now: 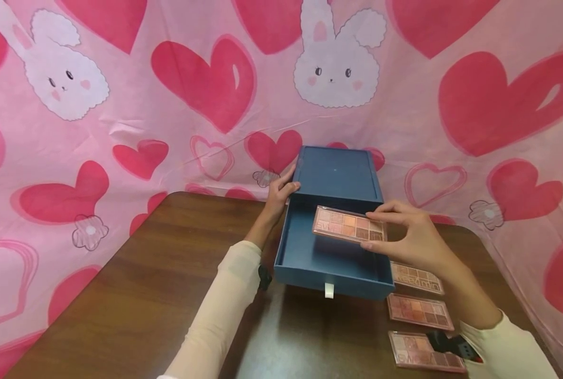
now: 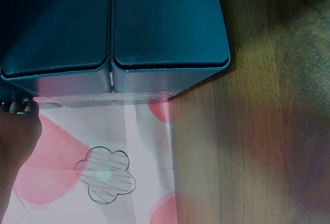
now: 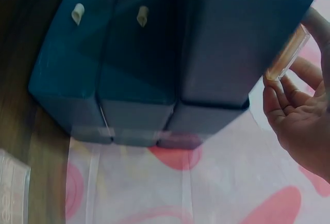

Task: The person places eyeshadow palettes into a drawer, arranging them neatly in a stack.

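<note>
In the head view a blue box unit (image 1: 338,173) stands on the table with its top drawer (image 1: 333,279) pulled out. The left hand (image 1: 279,196) rests on the unit's left side near the top. Pinched between thumb and fingers of the right hand (image 1: 411,234) is an eyeshadow palette (image 1: 347,225), held tilted above the open drawer. In the right wrist view the palette (image 3: 289,53) shows edge-on beside the drawer (image 3: 227,43), in the right hand (image 3: 301,105). The left wrist view shows part of the left hand (image 2: 18,136) against the unit (image 2: 170,22).
Three palettes lie in a column on the table right of the unit: an upper one (image 1: 416,278), a middle one (image 1: 420,311) and a lower one (image 1: 414,350). A white pull tab (image 1: 329,290) hangs from the drawer front. A pink heart-patterned cloth (image 1: 205,79) hangs behind the table (image 1: 167,273).
</note>
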Demonstrator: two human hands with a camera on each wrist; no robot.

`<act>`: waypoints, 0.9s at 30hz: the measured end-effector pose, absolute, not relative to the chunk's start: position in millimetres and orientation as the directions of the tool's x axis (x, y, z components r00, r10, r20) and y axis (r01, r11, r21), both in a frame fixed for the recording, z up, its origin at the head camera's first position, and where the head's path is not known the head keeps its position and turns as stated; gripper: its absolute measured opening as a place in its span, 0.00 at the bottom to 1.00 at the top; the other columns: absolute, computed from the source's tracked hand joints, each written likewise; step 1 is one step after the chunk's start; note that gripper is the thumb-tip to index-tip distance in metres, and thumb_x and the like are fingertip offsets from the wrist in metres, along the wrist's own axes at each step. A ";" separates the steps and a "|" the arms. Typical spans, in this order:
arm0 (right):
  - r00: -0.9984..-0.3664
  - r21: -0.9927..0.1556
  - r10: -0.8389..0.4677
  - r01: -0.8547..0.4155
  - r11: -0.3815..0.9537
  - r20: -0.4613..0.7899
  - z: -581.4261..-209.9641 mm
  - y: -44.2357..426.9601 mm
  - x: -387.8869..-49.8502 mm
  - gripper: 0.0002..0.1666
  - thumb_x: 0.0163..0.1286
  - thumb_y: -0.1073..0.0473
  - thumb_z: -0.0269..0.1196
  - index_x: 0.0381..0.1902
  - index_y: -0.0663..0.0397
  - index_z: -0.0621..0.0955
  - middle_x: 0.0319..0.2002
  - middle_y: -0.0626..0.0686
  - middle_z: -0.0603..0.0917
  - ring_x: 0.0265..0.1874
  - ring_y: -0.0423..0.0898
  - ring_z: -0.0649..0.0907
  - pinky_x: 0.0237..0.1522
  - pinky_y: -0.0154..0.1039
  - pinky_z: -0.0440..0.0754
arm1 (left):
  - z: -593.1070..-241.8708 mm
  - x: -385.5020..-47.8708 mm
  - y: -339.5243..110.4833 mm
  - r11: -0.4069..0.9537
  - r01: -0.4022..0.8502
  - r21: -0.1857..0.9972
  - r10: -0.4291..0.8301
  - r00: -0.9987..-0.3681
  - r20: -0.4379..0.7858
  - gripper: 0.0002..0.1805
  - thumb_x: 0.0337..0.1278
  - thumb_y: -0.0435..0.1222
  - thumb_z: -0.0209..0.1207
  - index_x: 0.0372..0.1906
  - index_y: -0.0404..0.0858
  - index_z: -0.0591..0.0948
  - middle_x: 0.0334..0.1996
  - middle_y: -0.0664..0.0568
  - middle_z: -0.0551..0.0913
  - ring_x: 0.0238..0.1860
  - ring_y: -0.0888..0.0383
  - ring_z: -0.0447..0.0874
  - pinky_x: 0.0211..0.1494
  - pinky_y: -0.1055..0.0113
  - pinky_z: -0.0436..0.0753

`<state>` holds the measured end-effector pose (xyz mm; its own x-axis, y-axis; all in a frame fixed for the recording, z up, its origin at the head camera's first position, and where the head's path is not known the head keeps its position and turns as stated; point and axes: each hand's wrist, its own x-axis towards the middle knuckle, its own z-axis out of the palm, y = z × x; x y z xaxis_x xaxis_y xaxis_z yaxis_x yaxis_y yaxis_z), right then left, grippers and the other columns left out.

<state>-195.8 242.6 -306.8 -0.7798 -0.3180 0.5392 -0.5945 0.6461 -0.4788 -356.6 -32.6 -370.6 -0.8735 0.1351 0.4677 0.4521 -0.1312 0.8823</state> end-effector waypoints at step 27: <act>-0.830 -0.258 -0.501 -0.554 0.792 0.244 -308.0 190.8 -215.6 0.32 0.51 0.42 0.79 0.51 0.51 0.89 0.43 0.49 0.84 0.38 0.44 0.79 0.37 0.36 0.79 | -371.7 -357.4 -32.7 -0.088 0.469 0.879 0.113 -0.872 0.477 0.39 0.56 0.40 0.54 0.74 0.31 0.66 0.48 0.27 0.83 0.15 0.68 0.59 0.21 0.74 0.65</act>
<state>-215.6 190.8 -308.0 -0.8301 -0.5015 0.2440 -0.5540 0.7916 -0.2577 -357.4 -32.7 -371.7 -0.8717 0.1127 0.4768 0.4693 -0.0878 0.8787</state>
